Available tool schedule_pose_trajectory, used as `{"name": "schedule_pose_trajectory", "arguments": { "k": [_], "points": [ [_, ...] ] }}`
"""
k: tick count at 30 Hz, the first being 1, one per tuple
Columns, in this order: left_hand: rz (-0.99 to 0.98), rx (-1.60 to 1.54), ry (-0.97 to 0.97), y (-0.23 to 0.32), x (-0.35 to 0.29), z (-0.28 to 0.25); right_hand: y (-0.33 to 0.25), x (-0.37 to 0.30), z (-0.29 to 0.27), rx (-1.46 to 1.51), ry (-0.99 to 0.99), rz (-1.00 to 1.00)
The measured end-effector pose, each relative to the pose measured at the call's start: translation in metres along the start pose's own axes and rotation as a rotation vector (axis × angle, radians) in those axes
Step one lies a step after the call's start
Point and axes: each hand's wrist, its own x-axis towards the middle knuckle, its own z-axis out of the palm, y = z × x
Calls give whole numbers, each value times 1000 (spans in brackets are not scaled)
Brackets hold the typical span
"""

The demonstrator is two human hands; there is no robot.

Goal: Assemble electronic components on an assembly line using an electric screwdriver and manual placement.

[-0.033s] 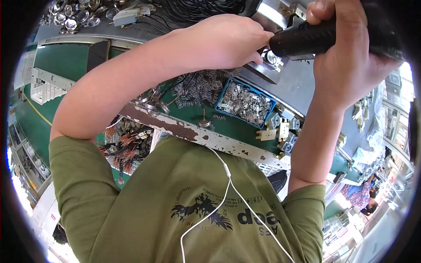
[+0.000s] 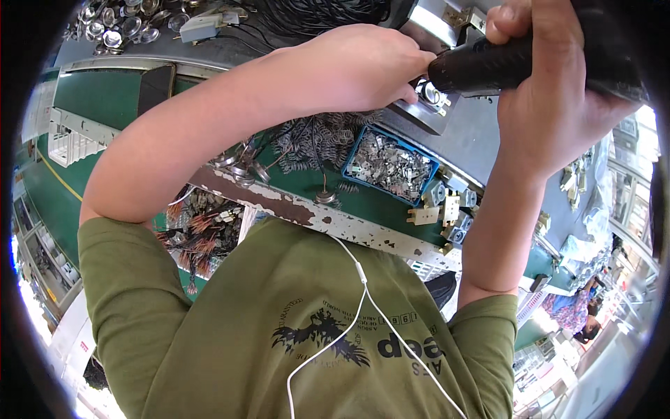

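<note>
My right hand is wrapped round a thick black cylindrical tool; its far end runs out into the dark rim. The tool's narrow tip sits right beside the fingertips of my left hand. Those fingers are pressed together over a metal block, and whatever they pinch is hidden. On the block, just below the tool's tip, shows a small round metal part with prongs.
A blue tray of small metal pieces lies nearer me, beside a heap of springs. White plug-like parts are at its right. Metal cups and black cables lie at the back. A chipped metal edge crosses before my body.
My right hand and the black tool have shifted very slightly. My left hand stays at the metal block.
</note>
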Motion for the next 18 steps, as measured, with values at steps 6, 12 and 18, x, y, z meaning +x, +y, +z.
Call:
{"name": "schedule_pose_trajectory", "arguments": {
  "k": [6, 12, 18],
  "points": [
    [18, 2, 32, -5, -1, 10, -2, -16, -4, -29, 44, -70],
    [357, 140, 356, -9, 0, 20, -14, -30, -118, 292, 125, 139],
    [379, 27, 48, -4, -16, -14, -19, -51, -170, 609, 210, 327]
  ]
}}
